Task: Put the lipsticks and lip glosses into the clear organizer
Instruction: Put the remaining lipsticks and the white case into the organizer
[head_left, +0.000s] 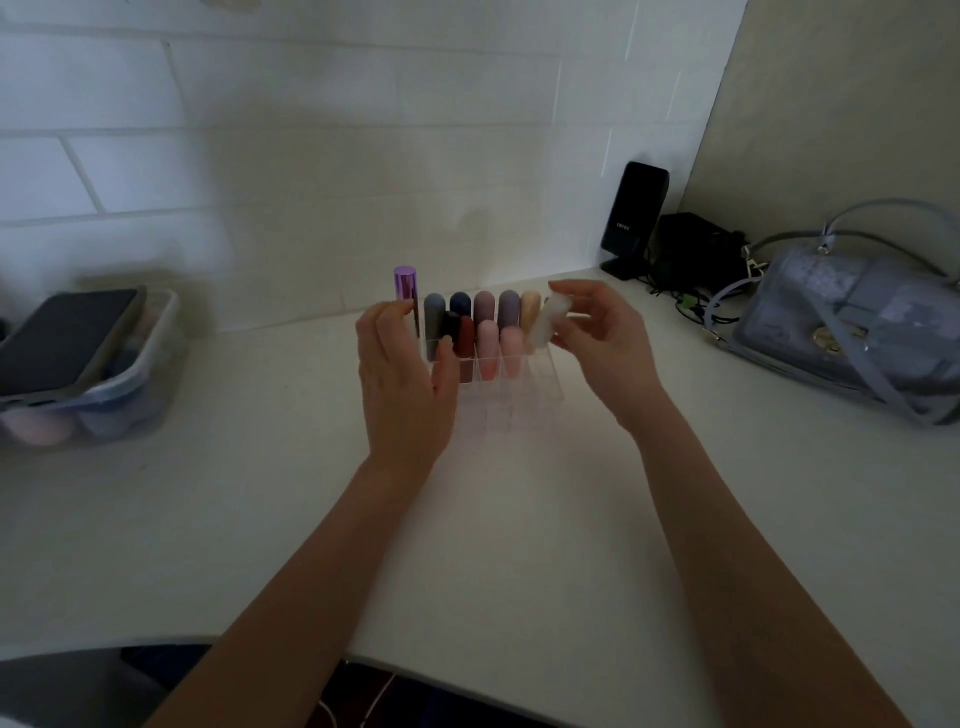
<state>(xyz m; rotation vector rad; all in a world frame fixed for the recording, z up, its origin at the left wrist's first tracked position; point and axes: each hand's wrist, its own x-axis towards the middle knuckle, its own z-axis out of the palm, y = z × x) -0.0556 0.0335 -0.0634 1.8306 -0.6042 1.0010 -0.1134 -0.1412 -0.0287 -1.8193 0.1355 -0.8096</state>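
A clear organizer (524, 402) stands on the white counter near the tiled wall. Several lipsticks stand upright in its back rows, among them a tall shiny purple one (405, 283), grey, dark blue, mauve, dark red (466, 338) and pink (488, 348) ones. My left hand (402, 374) rests against the organizer's left side, its fingers by the purple and a black lipstick; whether it grips them I cannot tell. My right hand (597, 338) holds a pale translucent tube (543, 325) tilted over the organizer's right end. The front compartments look bare.
A clear plastic tub (130, 400) with a dark phone on top sits at the left. A grey-blue handbag (852, 332) lies at the right. A black speaker (631, 218) and cables stand in the back right corner. The counter's front edge runs below my forearms.
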